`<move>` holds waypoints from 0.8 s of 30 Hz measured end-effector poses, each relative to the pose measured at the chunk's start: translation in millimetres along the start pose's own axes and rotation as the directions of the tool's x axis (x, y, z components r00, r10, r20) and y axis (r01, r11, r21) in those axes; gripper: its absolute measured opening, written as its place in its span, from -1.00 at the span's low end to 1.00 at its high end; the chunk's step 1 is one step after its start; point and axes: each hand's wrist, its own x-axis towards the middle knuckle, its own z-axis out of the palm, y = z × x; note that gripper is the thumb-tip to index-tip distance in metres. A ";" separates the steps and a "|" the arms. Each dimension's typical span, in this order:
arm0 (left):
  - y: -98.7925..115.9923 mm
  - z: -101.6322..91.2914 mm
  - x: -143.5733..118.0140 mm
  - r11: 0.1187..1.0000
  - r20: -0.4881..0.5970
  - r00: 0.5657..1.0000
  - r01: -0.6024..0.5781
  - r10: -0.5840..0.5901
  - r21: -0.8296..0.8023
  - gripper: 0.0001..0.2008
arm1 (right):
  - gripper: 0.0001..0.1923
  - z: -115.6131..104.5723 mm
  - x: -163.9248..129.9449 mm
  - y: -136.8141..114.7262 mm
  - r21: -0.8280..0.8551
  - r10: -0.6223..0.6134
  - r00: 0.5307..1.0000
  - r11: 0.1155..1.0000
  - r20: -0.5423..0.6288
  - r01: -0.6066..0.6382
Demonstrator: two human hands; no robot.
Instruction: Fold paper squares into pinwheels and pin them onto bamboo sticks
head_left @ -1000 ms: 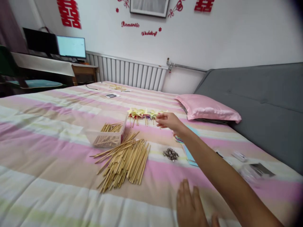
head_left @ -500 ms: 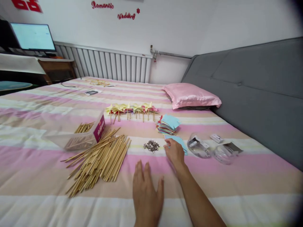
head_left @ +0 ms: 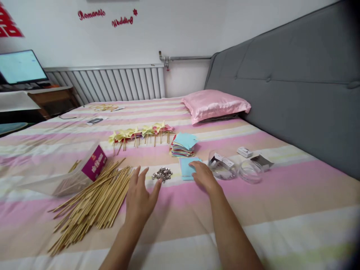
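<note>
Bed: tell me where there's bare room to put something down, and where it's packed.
Free: the wide striped bedspread near the camera, right of the right hand, and the strip between the pillow and the clear lids. Crowded: the middle, where sticks, box, pins, paper stack, pinwheels and left hand sit close.

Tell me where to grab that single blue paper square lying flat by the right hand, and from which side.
Pinch the blue paper square at its near right corner, beside the right hand. It lies flat on the bedspread, so slide a fingertip under that edge and come in low from the near side; the paper stack probably blocks the far side.
</note>
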 end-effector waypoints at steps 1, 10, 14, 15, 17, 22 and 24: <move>2.6 1.6 12.6 1.000 0.012 1.000 0.008 -0.008 -0.015 -0.43 | -0.51 -1.7 0.4 1.4 0.000 -0.014 1.000 1.000 0.015 0.014; -12.5 35.6 32.0 0.837 0.092 0.973 0.230 -0.212 -0.497 -0.51 | -0.48 -4.4 3.4 11.7 -0.042 0.025 0.998 0.999 0.060 -0.022; -21.3 45.0 21.7 0.680 0.267 0.933 0.358 -0.240 -0.640 -0.51 | -0.55 -4.7 3.8 13.0 -0.048 0.047 0.997 0.998 0.062 -0.044; -21.5 45.2 21.2 0.671 0.264 0.936 0.350 -0.232 -0.654 -0.53 | -0.56 -4.8 3.7 12.7 -0.050 0.049 0.997 0.998 0.064 -0.046; -20.8 44.4 20.9 0.653 0.286 0.932 0.359 -0.221 -0.666 -0.53 | -0.58 -4.9 3.3 11.9 -0.052 0.048 0.996 0.998 0.070 -0.045; -18.6 43.9 17.7 0.589 0.347 0.910 0.411 -0.226 -0.695 -0.52 | -0.59 -4.2 2.7 9.8 -0.059 0.040 0.997 0.998 0.072 -0.036; -18.1 44.2 15.8 0.578 0.354 0.907 0.419 -0.229 -0.700 -0.52 | -0.57 -4.0 2.6 9.2 -0.060 0.038 0.997 0.998 0.069 -0.034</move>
